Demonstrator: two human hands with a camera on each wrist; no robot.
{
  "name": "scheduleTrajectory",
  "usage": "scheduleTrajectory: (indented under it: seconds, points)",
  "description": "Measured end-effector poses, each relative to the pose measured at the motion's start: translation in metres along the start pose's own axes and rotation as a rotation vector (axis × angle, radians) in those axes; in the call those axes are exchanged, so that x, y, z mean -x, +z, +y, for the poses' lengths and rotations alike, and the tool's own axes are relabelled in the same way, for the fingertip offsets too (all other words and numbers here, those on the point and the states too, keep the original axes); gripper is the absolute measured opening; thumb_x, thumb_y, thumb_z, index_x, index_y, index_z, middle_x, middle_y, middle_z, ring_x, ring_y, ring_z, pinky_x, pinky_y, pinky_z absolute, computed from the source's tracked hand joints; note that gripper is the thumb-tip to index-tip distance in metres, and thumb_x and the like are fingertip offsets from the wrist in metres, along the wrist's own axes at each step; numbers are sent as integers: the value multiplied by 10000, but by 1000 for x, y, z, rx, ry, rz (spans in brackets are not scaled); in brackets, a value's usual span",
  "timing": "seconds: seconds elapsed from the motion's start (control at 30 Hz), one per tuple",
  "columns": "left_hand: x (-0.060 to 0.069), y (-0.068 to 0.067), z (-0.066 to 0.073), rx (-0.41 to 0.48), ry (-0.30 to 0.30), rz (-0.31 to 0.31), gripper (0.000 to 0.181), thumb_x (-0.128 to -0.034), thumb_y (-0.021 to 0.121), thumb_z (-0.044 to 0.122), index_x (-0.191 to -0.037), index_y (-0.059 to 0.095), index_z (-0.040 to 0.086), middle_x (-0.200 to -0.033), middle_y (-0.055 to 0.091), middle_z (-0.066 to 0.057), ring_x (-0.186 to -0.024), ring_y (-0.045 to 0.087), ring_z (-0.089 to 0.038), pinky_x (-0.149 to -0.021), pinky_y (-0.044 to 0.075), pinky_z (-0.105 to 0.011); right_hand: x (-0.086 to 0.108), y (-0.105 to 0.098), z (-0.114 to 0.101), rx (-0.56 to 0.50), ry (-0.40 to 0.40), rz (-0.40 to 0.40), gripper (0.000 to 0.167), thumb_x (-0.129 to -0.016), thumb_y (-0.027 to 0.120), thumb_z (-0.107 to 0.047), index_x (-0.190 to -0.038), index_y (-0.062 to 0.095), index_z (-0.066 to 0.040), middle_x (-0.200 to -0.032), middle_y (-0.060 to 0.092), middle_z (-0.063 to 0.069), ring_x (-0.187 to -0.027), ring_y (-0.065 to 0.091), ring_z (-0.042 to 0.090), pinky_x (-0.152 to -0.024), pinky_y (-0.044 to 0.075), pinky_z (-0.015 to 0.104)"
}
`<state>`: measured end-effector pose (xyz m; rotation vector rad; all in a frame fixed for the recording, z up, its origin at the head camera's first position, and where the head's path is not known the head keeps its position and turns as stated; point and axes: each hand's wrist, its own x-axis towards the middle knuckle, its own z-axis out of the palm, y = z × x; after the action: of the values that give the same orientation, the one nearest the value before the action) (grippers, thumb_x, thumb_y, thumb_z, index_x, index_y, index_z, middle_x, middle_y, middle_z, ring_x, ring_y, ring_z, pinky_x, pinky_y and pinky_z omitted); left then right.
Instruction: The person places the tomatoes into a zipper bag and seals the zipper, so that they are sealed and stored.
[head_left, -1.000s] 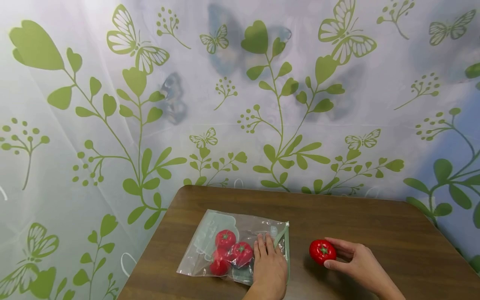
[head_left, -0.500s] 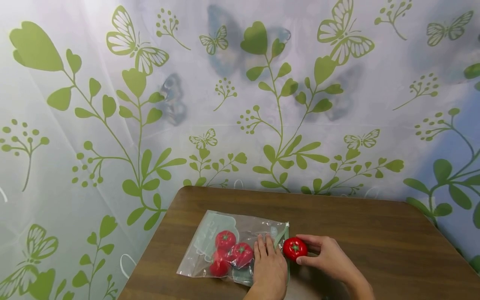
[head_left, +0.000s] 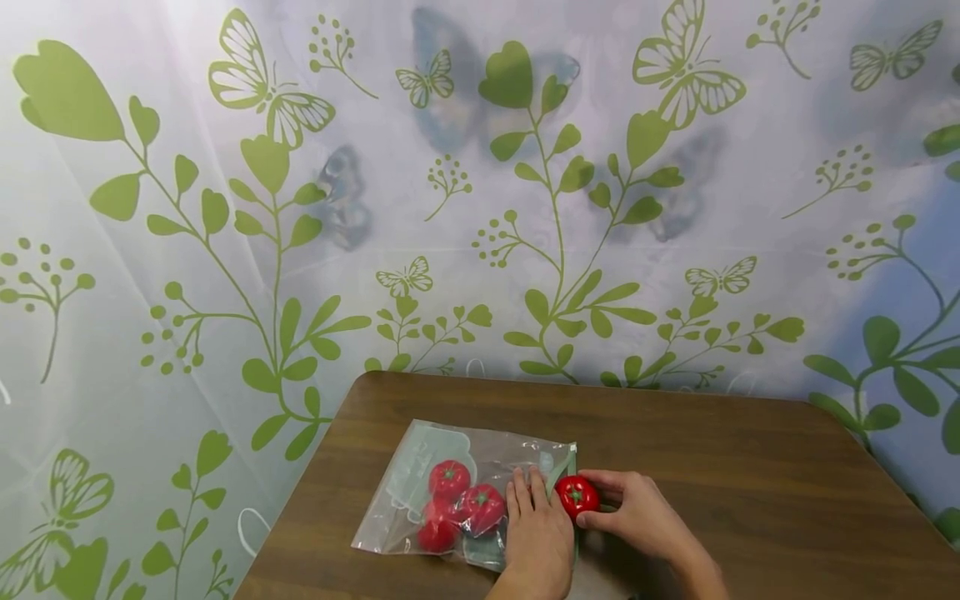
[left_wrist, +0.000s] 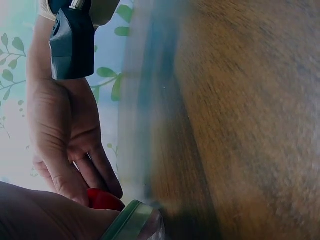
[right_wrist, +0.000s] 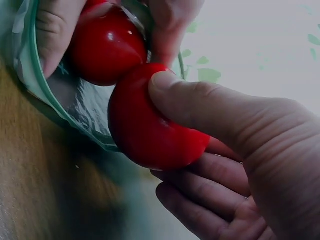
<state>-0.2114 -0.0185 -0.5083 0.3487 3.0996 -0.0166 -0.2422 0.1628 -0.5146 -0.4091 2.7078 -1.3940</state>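
Observation:
My right hand (head_left: pixel 637 512) pinches a shiny red tomato (head_left: pixel 577 495) with a green star-shaped top, thumb on the near side and fingers on the far side. The tomato is at the mouth of a clear zip bag (head_left: pixel 498 442) with a green rim (right_wrist: pixel 60 112). Several similar tomatoes (head_left: pixel 448 480) lie in the bag. My left hand (head_left: pixel 538 529) holds the bag near its mouth, fingers straight on top, thumb inside the rim in the right wrist view. There, the held tomato touches another tomato (right_wrist: pixel 107 47) in the opening.
The bag lies on a brown wooden table (head_left: pixel 735 467). A dark device (left_wrist: pixel 72 45) is worn on my right wrist in the left wrist view. Behind the table hangs a pale cloth (head_left: pixel 450 208) with green leaves and butterflies.
My right hand has moved left with the tomato, from the table right of the bag to the bag's mouth. The left hand has stayed in place on the bag.

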Motion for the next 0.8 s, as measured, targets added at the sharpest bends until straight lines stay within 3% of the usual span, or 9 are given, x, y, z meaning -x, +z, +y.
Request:
scheduleTrajectory:
  seconds: [0.4,0.8]
  points:
    - [2,-1,0,-23,6,32,461,-1103,603,355,-1523,656,172,-1711,462,-130,-1612,391,-413,-1319,341,-513,-4,6,-9,30,10,0,662,-850,964,-300,-1388,715,-5,-1362,754,206,-1198,778,355,-958,645,427]
    - [3,-2,0,-23,21,15,509,-1057,686,339,-1536,644,171,-1719,450,-137,-1612,390,-428,-1315,348,-526,-10,16,-13,113,-7,42,601,-845,966,-295,-1333,753,-16,-1323,776,182,-1161,792,328,-953,642,455]
